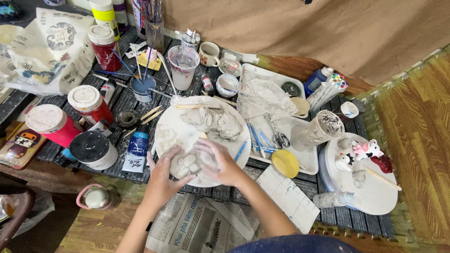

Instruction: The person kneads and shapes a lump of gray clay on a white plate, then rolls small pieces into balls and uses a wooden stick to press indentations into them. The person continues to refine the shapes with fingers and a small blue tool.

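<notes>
Clay lump point(187, 164), grey and knobbly, lies at the near edge of the round white board point(176, 129), pressed between both hands. Both forearms reach up from the bottom of the view, converging on it. The left hand point(164, 175) cups its near-left side with fingers curled around it; the right hand point(218, 161) covers its right side, fingers bent over the top. A second clay piece point(215, 122) sits farther back on the board.

We press our left hand point(163, 174) and right hand point(219, 161) around a grey clay lump point(186, 164) on the round white board point(174, 130). More clay point(213, 122) lies farther up it, with red paint jars point(89, 104) well to the left.
</notes>
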